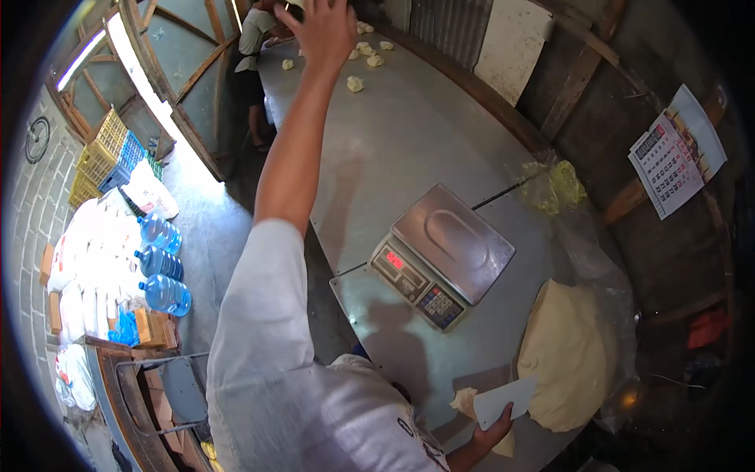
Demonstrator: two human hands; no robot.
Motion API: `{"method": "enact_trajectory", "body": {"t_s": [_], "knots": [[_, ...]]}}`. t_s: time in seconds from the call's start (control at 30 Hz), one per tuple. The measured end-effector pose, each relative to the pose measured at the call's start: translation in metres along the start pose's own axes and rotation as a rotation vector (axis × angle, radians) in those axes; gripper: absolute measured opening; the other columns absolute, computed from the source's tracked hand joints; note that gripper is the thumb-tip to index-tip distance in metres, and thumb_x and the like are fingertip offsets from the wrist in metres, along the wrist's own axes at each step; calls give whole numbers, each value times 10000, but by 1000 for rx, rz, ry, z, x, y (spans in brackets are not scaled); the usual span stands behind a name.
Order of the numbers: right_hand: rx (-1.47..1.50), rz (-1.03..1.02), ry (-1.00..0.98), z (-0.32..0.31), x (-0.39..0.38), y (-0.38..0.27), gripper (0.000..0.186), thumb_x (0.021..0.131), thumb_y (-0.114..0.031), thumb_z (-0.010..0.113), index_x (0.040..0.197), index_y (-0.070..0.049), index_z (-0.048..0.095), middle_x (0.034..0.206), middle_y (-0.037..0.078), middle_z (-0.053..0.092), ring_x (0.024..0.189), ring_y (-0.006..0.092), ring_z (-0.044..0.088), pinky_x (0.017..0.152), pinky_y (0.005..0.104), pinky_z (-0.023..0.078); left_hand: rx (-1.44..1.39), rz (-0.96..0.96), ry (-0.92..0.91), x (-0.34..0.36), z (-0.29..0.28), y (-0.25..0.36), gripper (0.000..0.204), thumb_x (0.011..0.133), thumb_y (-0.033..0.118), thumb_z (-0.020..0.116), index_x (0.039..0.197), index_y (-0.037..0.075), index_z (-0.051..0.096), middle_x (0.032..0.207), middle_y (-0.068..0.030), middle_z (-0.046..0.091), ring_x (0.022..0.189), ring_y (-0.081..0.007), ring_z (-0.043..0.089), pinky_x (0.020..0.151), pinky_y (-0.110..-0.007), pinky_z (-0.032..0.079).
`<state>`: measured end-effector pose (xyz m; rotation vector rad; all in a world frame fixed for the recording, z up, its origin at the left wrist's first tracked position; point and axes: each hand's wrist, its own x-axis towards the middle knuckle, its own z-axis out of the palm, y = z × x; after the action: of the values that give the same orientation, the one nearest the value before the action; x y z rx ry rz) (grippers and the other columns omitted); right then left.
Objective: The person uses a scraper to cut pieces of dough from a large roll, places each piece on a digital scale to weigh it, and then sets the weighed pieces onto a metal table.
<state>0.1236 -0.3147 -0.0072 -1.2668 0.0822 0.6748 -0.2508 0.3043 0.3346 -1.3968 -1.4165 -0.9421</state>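
Note:
My left arm stretches far forward over the table, and my left hand is raised at the top edge with its fingers spread and nothing in it. At the lower right my right hand grips a flat white dough scraper, whose far edge reaches a big mound of pale dough. A small piece of dough shows at the scraper's left side. Between my hands stands a digital scale with a bare metal plate and a lit red display. Several dough lumps lie toward the table's far end.
The metal-topped table runs along the right wall. A crumpled clear plastic sheet lies beside the scale. Another person stands at the far left side. Blue water bottles, white sacks and stacked crates fill the left floor.

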Motion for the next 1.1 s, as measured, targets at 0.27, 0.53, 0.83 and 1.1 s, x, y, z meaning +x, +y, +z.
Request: {"method": "enact_trajectory", "body": {"t_s": [0.27,0.53,0.83,1.1], "knots": [[-31,-34,7,-67,-3,-14,604,966,-293,608,1438,-2,367,1249,168,563,1134,310,577,937,427,490,-1553,272,-1356,-435,-129,223,437,861,254,633,1272,116,572,1281,-171,547,1125,-342,554,935,-498,450],[-460,156,258,-175,-64,-50,615,1041,-436,421,1523,-62,344,1500,162,393,1281,314,450,1025,423,402,-1400,794,-1370,-614,-401,313,895,643,359,862,1396,152,424,1314,-172,508,1269,-393,478,1003,-549,419],[-1040,-247,84,-153,-8,-37,497,866,-154,722,1258,92,540,1204,221,642,1066,317,637,981,387,463,-1395,601,-1655,-624,-347,290,423,714,397,774,1040,138,694,1028,-132,627,987,-338,600,851,-472,495],[-1575,-346,-211,-32,3,34,319,894,-133,596,1180,3,557,890,234,678,809,417,668,698,513,517,-1376,650,-1467,-578,-380,267,649,667,226,808,1239,83,536,1174,-105,558,1145,-323,522,960,-419,420]]}}
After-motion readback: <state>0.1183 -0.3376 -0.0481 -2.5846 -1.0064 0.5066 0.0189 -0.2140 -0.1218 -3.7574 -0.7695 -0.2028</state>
